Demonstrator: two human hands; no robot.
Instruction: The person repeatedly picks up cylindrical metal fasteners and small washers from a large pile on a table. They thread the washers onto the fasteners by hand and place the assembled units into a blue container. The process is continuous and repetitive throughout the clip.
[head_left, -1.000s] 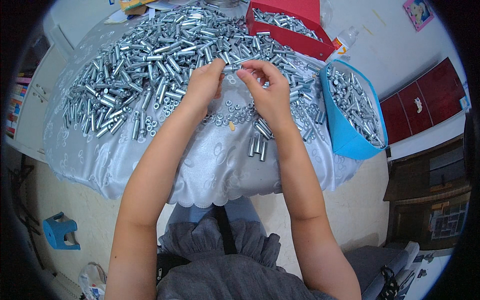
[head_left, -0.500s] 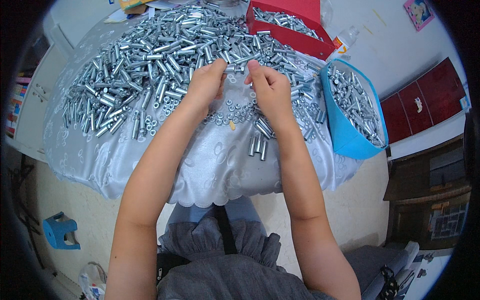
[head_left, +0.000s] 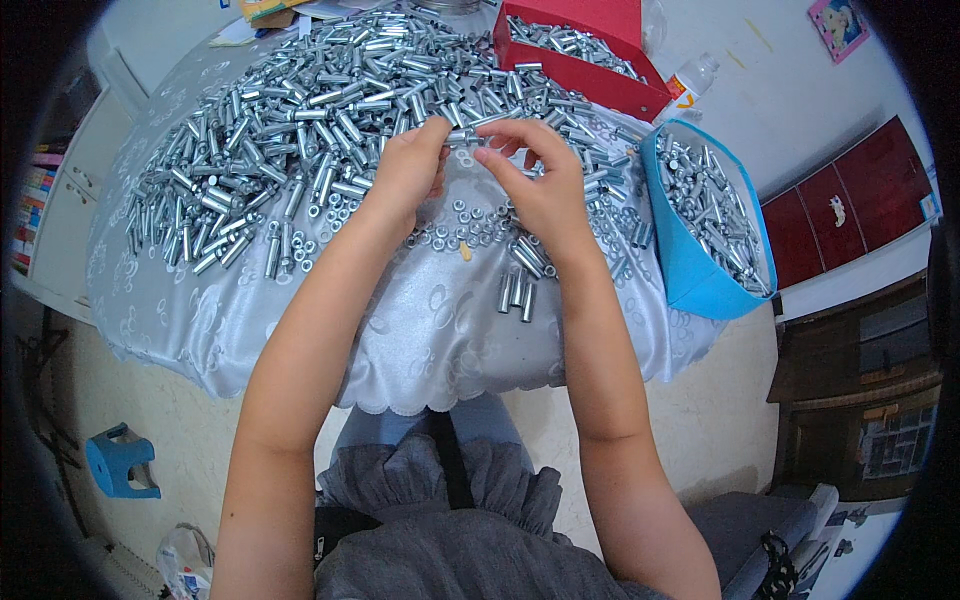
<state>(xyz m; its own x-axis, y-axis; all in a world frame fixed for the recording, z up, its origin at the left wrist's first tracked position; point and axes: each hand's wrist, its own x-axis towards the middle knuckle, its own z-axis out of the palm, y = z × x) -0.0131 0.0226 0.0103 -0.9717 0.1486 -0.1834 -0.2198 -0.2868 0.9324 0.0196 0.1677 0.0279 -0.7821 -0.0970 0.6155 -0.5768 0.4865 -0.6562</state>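
Note:
My left hand (head_left: 408, 172) is closed around one end of a shiny metal expansion bolt (head_left: 461, 138), which points toward the right. My right hand (head_left: 545, 180) is beside the bolt's other end, thumb and index finger apart. The index fingertip is at or very near the bolt; whether it touches I cannot tell. Loose hex nuts (head_left: 470, 232) lie on the cloth below and between the hands. A few metal sleeves (head_left: 516, 290) lie near my right forearm. Behind the hands rises a large heap of expansion bolts and sleeves (head_left: 330, 110).
A grey-white patterned cloth (head_left: 430, 360) covers the table. To the right stands a blue fabric bin (head_left: 715, 285) filled with bolts. Farther back are a red box (head_left: 590, 85) with more bolts and a clear bottle (head_left: 692, 80). A blue stool (head_left: 122, 462) is on the floor at left.
My right hand's thumb and index finger have spread apart, and the fingers have shifted slightly left toward the bolt's end. My left hand stays in place with the bolt.

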